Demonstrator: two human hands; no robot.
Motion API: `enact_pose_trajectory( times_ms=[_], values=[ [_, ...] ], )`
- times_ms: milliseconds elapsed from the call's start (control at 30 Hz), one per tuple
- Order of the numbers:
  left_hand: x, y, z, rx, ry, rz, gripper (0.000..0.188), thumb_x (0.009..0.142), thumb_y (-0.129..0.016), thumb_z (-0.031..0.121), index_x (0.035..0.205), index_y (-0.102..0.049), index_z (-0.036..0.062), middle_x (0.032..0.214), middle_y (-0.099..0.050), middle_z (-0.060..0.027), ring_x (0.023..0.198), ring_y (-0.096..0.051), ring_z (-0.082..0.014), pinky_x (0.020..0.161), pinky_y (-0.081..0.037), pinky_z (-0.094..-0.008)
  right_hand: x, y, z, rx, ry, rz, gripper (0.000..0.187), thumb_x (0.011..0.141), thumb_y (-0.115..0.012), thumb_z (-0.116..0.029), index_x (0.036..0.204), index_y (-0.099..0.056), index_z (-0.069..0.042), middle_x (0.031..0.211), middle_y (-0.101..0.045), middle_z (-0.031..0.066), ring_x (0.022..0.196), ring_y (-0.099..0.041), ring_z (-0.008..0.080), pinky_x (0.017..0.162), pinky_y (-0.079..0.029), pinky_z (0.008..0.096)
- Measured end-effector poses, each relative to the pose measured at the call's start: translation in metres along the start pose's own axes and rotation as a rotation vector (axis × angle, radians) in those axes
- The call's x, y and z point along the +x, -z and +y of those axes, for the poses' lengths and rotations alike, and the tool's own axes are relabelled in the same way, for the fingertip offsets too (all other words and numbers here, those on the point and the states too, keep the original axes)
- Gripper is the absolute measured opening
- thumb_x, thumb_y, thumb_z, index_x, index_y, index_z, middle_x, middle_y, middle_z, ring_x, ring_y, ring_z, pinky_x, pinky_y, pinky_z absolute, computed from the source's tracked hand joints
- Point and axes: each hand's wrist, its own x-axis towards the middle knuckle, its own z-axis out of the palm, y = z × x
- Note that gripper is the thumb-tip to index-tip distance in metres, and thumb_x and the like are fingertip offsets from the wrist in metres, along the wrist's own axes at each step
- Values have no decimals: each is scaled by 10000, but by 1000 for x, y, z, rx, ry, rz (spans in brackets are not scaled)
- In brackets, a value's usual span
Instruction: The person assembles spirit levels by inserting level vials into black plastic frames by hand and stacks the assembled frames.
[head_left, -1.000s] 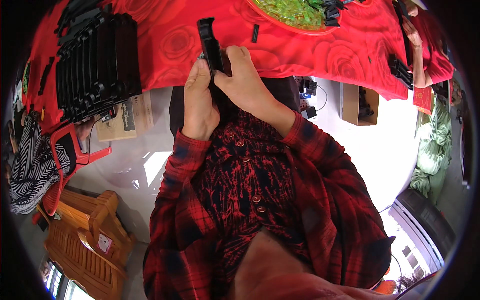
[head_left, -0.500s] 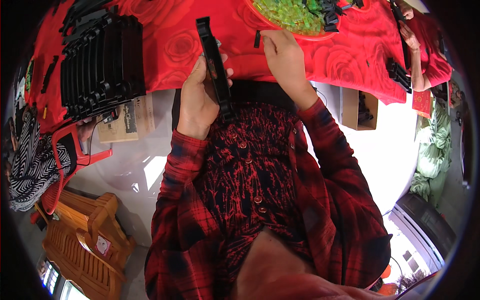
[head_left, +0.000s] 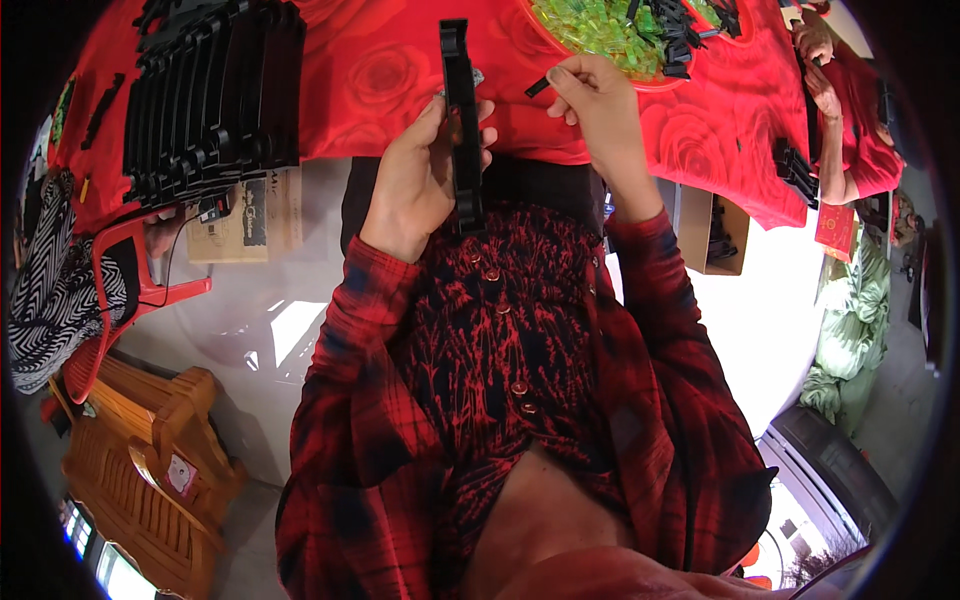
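My left hand (head_left: 418, 178) grips a long black plastic strip (head_left: 461, 120) held upright over the near edge of the table with the red rose-patterned cloth (head_left: 380, 80). My right hand (head_left: 600, 110) pinches a small black piece (head_left: 537, 86) between thumb and fingers, a short way right of the strip. Just beyond the right hand lies a red tray (head_left: 650, 82) holding green translucent parts (head_left: 600, 25) and several small black pieces (head_left: 675, 30).
A row of black plastic strips (head_left: 210, 90) stands stacked at the table's left. A cardboard box (head_left: 245, 215) and red plastic chair (head_left: 120, 270) sit under the left side. Another person's arm in a red sleeve (head_left: 850, 110) rests at the far right. An orange wooden bench (head_left: 140, 450) is lower left.
My right hand let go of the strip, moved right toward the tray and now holds a small black piece. My left hand has turned the strip upright and raised it.
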Motion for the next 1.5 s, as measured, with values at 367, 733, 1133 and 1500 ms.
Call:
enact_pose_trajectory(
  times_ms=[367, 733, 1133, 1500],
  values=[
    [0, -5, 0, 0, 39, -30, 361, 1074, -422, 315, 1299, -548, 62, 1178, -649, -132, 916, -640, -227, 772, -546, -353, -16, 2, -43, 549, -196, -252, 230, 952, -675, -141, 1123, -651, 12, 807, -618, 6, 616, -567, 71, 568, -440, 204],
    [-14, -22, -1, 93, 29, -61, 290, 955, -659, 199, 1178, -616, 18, 1052, -692, -94, 827, -634, -141, 715, -527, -286, -26, -5, -47, 429, -35, -300, 159, 965, -650, -120, 1097, -678, -37, 820, -639, 1, 640, -577, 57, 573, -442, 196],
    [-15, -26, -1, 215, -117, -33, 224, 871, -697, 31, 1082, -622, 19, 902, -658, -59, 748, -623, -131, 657, -508, -273, -31, -10, -52, 373, 53, -309, 196, 963, -632, -74, 1147, -679, -25, 905, -684, 36, 668, -592, 64, 623, -490, 212],
    [-19, -30, -4, 369, -224, 89, 306, 819, -766, 57, 1075, -599, 38, 864, -661, -30, 746, -629, -104, 670, -499, -256, -42, -17, -51, 212, -22, -190, 182, 963, -660, -180, 1027, -659, -10, 783, -607, -8, 620, -508, 36, 575, -428, 210]
  ],
)
